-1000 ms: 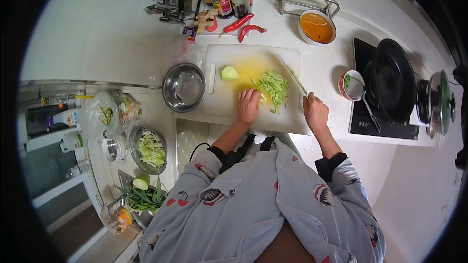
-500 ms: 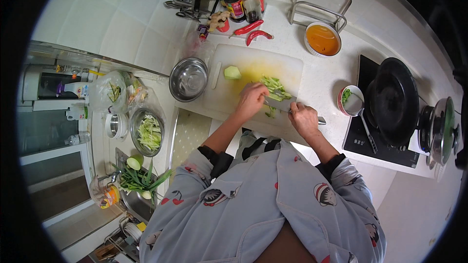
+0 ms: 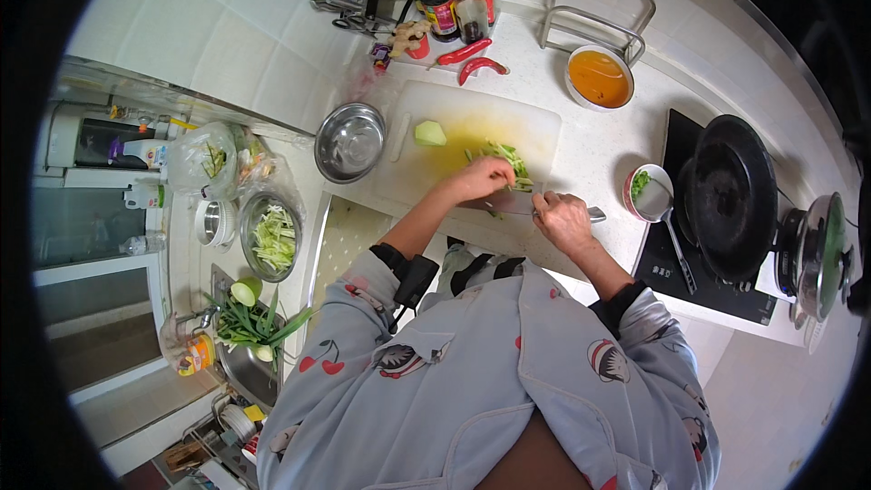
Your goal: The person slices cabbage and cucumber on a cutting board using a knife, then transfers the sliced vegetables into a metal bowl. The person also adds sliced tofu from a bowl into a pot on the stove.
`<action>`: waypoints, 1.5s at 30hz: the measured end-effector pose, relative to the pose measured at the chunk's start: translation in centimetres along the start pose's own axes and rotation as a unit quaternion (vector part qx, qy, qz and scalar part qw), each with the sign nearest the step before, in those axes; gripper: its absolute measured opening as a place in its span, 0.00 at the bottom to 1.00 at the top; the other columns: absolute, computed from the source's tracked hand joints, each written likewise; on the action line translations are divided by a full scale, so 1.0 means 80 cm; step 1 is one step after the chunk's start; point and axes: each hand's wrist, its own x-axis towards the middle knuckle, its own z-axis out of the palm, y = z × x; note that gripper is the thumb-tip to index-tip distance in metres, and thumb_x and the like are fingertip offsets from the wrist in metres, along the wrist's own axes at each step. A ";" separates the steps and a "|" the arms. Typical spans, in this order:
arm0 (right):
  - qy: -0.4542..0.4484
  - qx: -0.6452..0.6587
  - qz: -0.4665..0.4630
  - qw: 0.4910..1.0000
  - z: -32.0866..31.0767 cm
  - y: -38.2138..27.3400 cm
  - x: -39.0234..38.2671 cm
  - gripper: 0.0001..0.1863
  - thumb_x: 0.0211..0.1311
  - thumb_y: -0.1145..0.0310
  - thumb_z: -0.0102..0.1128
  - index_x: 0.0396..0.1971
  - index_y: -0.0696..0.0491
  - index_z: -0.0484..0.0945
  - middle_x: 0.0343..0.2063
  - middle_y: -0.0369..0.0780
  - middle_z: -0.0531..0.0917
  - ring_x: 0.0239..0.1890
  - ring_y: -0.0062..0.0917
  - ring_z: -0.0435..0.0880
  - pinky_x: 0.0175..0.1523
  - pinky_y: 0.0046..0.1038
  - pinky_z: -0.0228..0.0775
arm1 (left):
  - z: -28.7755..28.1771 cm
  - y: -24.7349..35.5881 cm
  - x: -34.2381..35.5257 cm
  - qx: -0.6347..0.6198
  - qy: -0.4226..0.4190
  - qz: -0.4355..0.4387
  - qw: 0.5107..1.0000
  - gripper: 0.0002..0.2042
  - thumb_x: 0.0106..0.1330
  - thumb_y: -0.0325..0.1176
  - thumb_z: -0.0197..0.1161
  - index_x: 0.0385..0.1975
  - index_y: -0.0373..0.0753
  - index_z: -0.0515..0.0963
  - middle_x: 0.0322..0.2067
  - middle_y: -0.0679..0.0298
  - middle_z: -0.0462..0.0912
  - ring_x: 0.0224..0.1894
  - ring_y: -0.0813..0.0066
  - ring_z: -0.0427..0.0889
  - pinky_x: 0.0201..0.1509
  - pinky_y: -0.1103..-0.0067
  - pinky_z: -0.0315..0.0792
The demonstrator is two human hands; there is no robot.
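Observation:
My right hand point(image 3: 562, 221) is wrapped round the handle of a kitchen knife point(image 3: 497, 202), whose wide blade lies low along the near edge of the white cutting board point(image 3: 445, 107). Just above the blade, my left hand point(image 3: 484, 178) has its fingers curled together at a pile of pale green vegetable strips point(image 3: 510, 157). Whatever sits between those fingertips is too small to make out. A few cut bits lie by the blade. At the board's left part rests an uncut pale green chunk point(image 3: 430, 133).
Left of the board stands a steel bowl point(image 3: 349, 142); another bowl point(image 3: 275, 234) holds strips. Chillies point(image 3: 464, 52) and bottles point(image 3: 435, 0) are behind. To the right are a bowl of orange liquid point(image 3: 599, 77), a small bowl with a spoon point(image 3: 649, 192) and a black wok point(image 3: 737, 195).
My left hand has shifted slightly right, and its fingers have drawn together by the strips. The knife blade has moved toward me, away from the pile. My right hand keeps its grip.

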 end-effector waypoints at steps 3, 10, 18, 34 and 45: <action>0.002 0.003 -0.017 1.000 -0.001 -0.001 0.006 0.12 0.46 0.66 0.65 0.27 0.52 0.71 0.21 0.40 0.76 0.24 0.35 0.81 0.31 0.36 0.74 | 0.015 0.006 0.007 0.026 -0.005 0.013 1.000 0.08 0.58 0.22 0.57 0.36 0.37 0.80 0.32 0.61 0.82 0.35 0.69 0.81 0.40 0.76 0.74; -0.013 0.007 -0.015 1.000 -0.005 0.007 0.003 0.14 0.45 0.65 0.66 0.28 0.52 0.71 0.23 0.40 0.77 0.26 0.35 0.81 0.31 0.37 0.73 | -0.009 -0.012 0.003 0.146 0.189 0.105 0.965 0.09 0.57 0.19 0.56 0.35 0.36 0.79 0.36 0.61 0.81 0.38 0.69 0.80 0.41 0.78 0.73; -0.029 -0.004 0.012 1.000 -0.015 0.016 0.000 0.15 0.44 0.65 0.67 0.29 0.52 0.71 0.23 0.39 0.77 0.27 0.36 0.81 0.33 0.37 0.73 | -0.001 0.009 -0.046 -0.125 -0.009 -0.025 0.992 0.04 0.57 0.21 0.63 0.31 0.36 0.79 0.25 0.69 0.80 0.29 0.82 0.77 0.34 0.82 0.71; -0.015 -0.005 0.035 0.999 -0.031 0.013 -0.033 0.14 0.43 0.66 0.67 0.27 0.51 0.71 0.22 0.39 0.76 0.26 0.35 0.80 0.32 0.36 0.73 | -0.014 -0.026 -0.020 -0.034 0.091 -0.060 0.993 0.07 0.55 0.19 0.63 0.31 0.38 0.75 0.27 0.67 0.76 0.28 0.79 0.75 0.34 0.79 0.71; 0.010 0.038 0.079 0.996 -0.034 0.013 -0.059 0.11 0.45 0.67 0.64 0.26 0.52 0.71 0.21 0.40 0.77 0.23 0.36 0.80 0.30 0.37 0.73 | -0.024 -0.063 -0.018 0.187 0.298 -0.028 0.936 0.11 0.51 0.15 0.55 0.31 0.38 0.79 0.27 0.59 0.77 0.30 0.64 0.76 0.34 0.73 0.70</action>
